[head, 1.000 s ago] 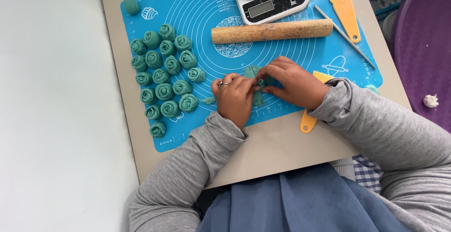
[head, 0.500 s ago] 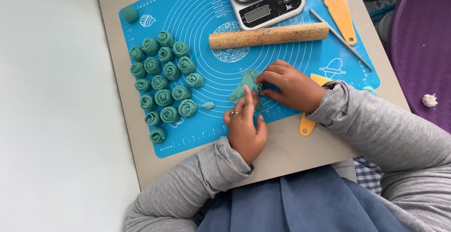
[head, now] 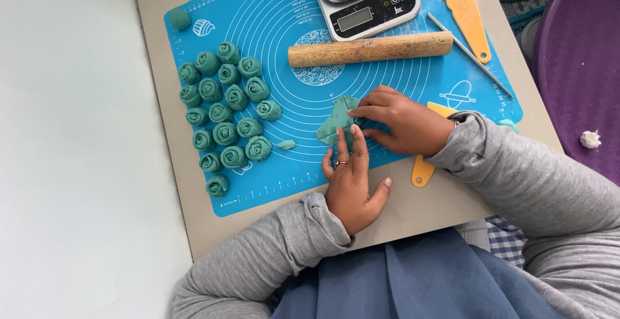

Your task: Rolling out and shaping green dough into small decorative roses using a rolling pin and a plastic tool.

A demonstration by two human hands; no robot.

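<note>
Dough piece: teal dough piece (head: pixel 336 123) lies on the blue mat (head: pixel 271 9), just right of frame centre, flattened and irregular in outline.
Long axis: runs from upper right to lower left of the frame; the upper end points toward the rolling pin (head: pixel 370 49).
Left hand (head: pixel 349 180): flat on the mat, fingers extended and pointing up-frame, fingertips resting on the lower end of the dough piece; not closed around it.
Right hand (head: pixel 403 123): fingers bent, tips pinching the right edge of the dough piece.
Containers: kitchen scale (head: pixel 365 2) at top centre carries a teal bowl, largely cut off by the frame; contents cannot be told. Purple tub (head: pixel 581 67) at right edge holds a small white lump (head: pixel 589 139).
Finished items: dough rosettes (head: pixel 226 115) grouped in rows at left of the mat; one dough ball (head: pixel 179 19) apart at upper left; a small scrap (head: pixel 286 144) just beside the group.
Tools: orange scraper (head: pixel 460 2) and thin metal rod (head: pixel 470 55) at upper right.
Support: mat sits on a tan board (head: pixel 194 228) on the pale surface (head: pixel 71 151).
Change from half a second ago: left hand has slid up-frame onto the dough; right hand stays at its edge; other items unmoved.
</note>
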